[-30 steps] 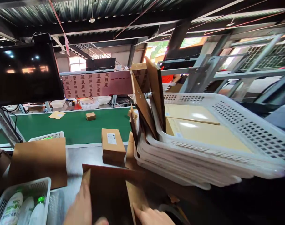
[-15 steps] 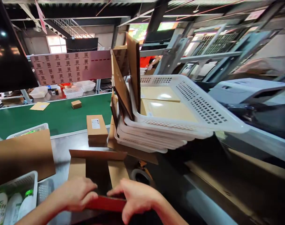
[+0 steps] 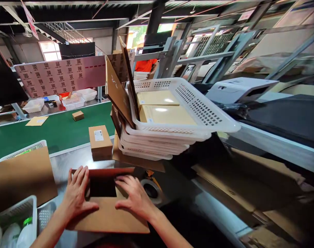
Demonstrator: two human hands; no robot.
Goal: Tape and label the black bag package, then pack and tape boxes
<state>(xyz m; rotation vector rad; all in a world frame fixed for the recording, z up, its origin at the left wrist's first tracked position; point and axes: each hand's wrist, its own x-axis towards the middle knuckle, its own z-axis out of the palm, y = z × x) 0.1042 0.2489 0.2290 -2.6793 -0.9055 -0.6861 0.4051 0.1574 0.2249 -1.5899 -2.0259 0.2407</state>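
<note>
An open cardboard box point(image 3: 110, 215) stands on the metal table in front of me, its near flap folded out toward me and its inside dark. My left hand point(image 3: 78, 198) lies on the box's left side flap, fingers stretched and thumb on the near flap. On the opposite side, my right hand point(image 3: 134, 196) rests over the right flap with fingers spread and thumb pointing inward. Both hands touch the cardboard without wrapping round it. Just right of the box is a tape roll point(image 3: 150, 189) with a yellow part behind it.
At lower left, a white basket point(image 3: 34, 213) holds bottles with green caps. A closed labelled carton point(image 3: 101, 143) stands behind the box. Stacked white baskets point(image 3: 157, 132) carry yellow envelopes and upright cardboard. Beyond runs a green conveyor point(image 3: 56, 125); a printer point(image 3: 239, 90) sits at right.
The near flap has swung out toward me. My hands have moved from the near edge onto the side flaps, which now fold inward. The view has turned slightly right.
</note>
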